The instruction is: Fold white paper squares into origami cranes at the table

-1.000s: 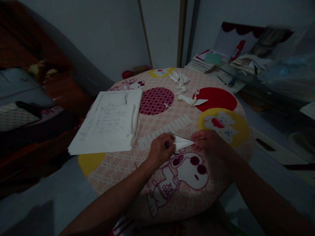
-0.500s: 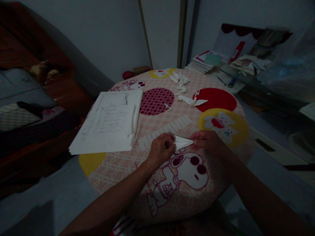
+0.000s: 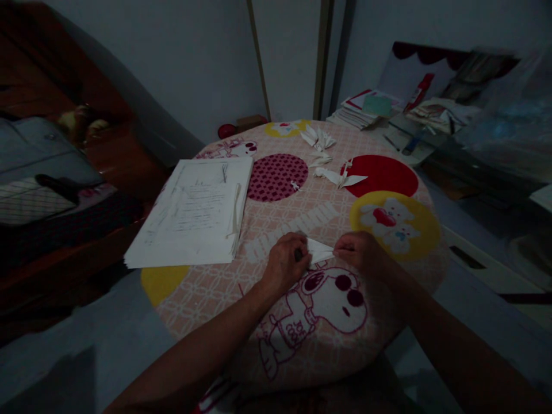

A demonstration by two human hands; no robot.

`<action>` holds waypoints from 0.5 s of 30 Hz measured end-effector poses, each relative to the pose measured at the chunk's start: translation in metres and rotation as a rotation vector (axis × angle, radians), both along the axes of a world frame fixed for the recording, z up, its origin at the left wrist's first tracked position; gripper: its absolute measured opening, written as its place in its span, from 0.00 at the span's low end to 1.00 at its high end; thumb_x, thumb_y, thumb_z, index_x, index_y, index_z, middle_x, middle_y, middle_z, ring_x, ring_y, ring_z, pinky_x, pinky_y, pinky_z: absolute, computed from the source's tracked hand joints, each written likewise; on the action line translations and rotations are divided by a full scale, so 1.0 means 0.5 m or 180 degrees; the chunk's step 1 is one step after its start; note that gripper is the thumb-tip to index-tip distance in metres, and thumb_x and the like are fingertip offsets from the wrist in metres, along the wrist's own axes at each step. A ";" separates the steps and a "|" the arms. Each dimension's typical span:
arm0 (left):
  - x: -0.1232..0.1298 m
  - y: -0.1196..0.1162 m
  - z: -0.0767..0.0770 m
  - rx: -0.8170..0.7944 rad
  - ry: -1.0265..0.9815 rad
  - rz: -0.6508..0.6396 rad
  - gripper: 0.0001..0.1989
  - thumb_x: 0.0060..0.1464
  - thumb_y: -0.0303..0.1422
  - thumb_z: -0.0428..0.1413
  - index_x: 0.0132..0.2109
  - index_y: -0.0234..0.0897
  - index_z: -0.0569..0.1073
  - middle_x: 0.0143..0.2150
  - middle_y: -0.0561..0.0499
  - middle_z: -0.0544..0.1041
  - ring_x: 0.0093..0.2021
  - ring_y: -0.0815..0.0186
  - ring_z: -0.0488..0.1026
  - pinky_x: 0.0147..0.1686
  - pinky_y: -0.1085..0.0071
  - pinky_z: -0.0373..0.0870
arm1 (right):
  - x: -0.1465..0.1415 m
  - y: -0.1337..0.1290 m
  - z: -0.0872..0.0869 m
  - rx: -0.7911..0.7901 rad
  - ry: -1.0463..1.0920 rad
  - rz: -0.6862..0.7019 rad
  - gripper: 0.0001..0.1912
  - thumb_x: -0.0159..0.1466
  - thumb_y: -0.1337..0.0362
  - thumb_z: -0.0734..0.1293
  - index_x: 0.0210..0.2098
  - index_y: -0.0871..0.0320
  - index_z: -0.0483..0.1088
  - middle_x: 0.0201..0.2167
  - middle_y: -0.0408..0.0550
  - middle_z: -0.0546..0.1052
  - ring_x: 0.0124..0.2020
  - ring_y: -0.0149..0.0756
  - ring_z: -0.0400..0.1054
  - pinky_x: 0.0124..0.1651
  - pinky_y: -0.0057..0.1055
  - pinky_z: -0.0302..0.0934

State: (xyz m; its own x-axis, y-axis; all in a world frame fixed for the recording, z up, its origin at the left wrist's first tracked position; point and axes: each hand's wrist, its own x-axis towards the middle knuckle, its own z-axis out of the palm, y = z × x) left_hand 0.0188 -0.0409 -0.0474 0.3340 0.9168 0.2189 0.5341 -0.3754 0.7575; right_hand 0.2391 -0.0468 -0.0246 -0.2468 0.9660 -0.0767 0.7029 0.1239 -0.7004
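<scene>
Between my hands is a small folded white paper (image 3: 319, 251), narrowing to a point on its right side. My left hand (image 3: 288, 259) is closed on the wide left end, thumb and fingers pinching it. At the pointed right end, the fingertips of my right hand (image 3: 357, 252) pinch the tip. Both hands are low over the round table with its patterned cloth (image 3: 207, 299), just above a printed cartoon dog. Farther back lie white folded-paper pieces (image 3: 317, 139), one of them with spread wings (image 3: 340, 177) by the red circle.
A thick stack of printed sheets (image 3: 190, 213) lies on the table's left, with a folded strip on it. Beyond the right edge are a glass shelf, piled papers (image 3: 356, 112) and a red bottle (image 3: 419, 92). Behind stands a wall; a wooden seat with bags is at left.
My right hand has its fingers curled in more at the paper's tip. The whole view has shifted slightly, and my left hand keeps its hold.
</scene>
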 end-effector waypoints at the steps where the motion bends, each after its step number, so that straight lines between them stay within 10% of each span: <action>1: 0.000 -0.001 0.000 -0.0010 -0.0022 0.0021 0.05 0.48 0.23 0.60 0.28 0.36 0.73 0.45 0.46 0.77 0.46 0.62 0.74 0.49 0.63 0.71 | 0.001 0.003 0.001 -0.0055 -0.0020 0.0015 0.09 0.56 0.63 0.64 0.24 0.61 0.73 0.21 0.46 0.73 0.23 0.31 0.64 0.27 0.29 0.52; 10: -0.004 -0.004 -0.004 0.0027 -0.0069 0.0044 0.06 0.48 0.22 0.60 0.30 0.35 0.72 0.48 0.45 0.74 0.49 0.61 0.73 0.50 0.62 0.71 | -0.003 0.011 0.001 -0.0175 -0.0136 -0.0014 0.09 0.55 0.62 0.65 0.23 0.61 0.70 0.19 0.45 0.71 0.22 0.31 0.62 0.27 0.29 0.50; 15: -0.010 -0.003 -0.013 0.0441 0.0024 -0.0260 0.21 0.50 0.22 0.59 0.52 0.37 0.70 0.53 0.44 0.72 0.54 0.58 0.70 0.53 0.59 0.70 | -0.002 0.008 -0.006 -0.0156 -0.0086 -0.0006 0.08 0.55 0.62 0.65 0.23 0.60 0.70 0.19 0.44 0.71 0.22 0.31 0.62 0.27 0.28 0.50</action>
State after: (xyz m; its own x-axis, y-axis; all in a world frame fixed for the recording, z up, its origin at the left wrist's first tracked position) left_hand 0.0139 -0.0422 -0.0538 0.4085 0.8476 0.3387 0.5030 -0.5186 0.6914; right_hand 0.2383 -0.0430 -0.0275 -0.2421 0.9614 -0.1305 0.7219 0.0886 -0.6863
